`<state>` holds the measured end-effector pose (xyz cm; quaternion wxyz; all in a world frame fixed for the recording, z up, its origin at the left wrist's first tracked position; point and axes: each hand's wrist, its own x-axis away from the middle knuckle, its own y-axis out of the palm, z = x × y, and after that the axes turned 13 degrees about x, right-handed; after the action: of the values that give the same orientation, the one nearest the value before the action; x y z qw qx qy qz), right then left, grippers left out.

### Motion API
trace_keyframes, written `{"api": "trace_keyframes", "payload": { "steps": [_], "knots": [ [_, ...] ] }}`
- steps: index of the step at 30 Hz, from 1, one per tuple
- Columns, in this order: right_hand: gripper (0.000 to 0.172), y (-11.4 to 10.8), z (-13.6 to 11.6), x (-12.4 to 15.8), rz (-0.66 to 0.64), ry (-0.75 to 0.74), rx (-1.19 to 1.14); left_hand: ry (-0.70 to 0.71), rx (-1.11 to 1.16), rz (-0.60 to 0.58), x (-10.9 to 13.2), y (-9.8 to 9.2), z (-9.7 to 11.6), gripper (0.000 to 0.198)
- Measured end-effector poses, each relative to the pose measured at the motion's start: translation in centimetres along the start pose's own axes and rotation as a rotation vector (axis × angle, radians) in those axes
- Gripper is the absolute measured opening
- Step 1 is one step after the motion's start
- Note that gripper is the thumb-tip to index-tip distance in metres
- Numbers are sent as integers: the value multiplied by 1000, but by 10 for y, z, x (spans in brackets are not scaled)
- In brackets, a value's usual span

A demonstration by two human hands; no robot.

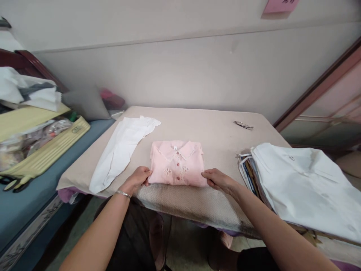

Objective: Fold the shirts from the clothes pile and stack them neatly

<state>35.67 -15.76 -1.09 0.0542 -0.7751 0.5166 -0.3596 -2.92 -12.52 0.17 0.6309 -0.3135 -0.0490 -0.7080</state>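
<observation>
The pink shirt (pixel 177 164) lies folded into a neat near-square on the bench (pixel 214 130), collar away from the person, its scalloped collar spread flat with a small white label at the neck. A row of dark pink buttons runs down the middle, and cut-out flower shapes sit on either side of them. It rests near the bench's front edge, about midway across.

The left hand (pixel 137 178) is at the shirt's lower left corner, fingers curled against the folded edge and touching it; whether they pinch the cloth cannot be told. A thin bracelet (pixel 123 194) circles that wrist. The right hand (pixel 218 179) is at the lower right corner, fingers together and laid against the fold, thumb on top; it too touches the cloth. The shirt lies between the two hands, its front fold level with their fingertips.

Just left of the shirt lies a white garment (pixel 120 152), stretched out lengthwise and apart from it. To the right, near the bench's edge, a white shirt (pixel 307 184) tops a stack of folded clothes (pixel 246 171). A small dark object (pixel 244 125), too small to identify, lies at the far right of the bench. Further left, a yellow tray (pixel 50 148) holds mixed things on a blue surface.
</observation>
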Motion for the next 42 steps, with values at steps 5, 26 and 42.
{"api": "trace_keyframes", "payload": {
  "steps": [5, 26, 42],
  "knots": [
    [44, -6, -12, 0, 152, 44, 177, 90, -186, 237, -8, -3, 10, 18],
    [26, -34, -43, -92, 715, 168, 550, 278, -484, 552, -107, 24, 65, 25],
    [81, 56, -64, -138, 735, -153, 987, 726, -787, 309, -109, 96, 35, 64]
  ]
}}
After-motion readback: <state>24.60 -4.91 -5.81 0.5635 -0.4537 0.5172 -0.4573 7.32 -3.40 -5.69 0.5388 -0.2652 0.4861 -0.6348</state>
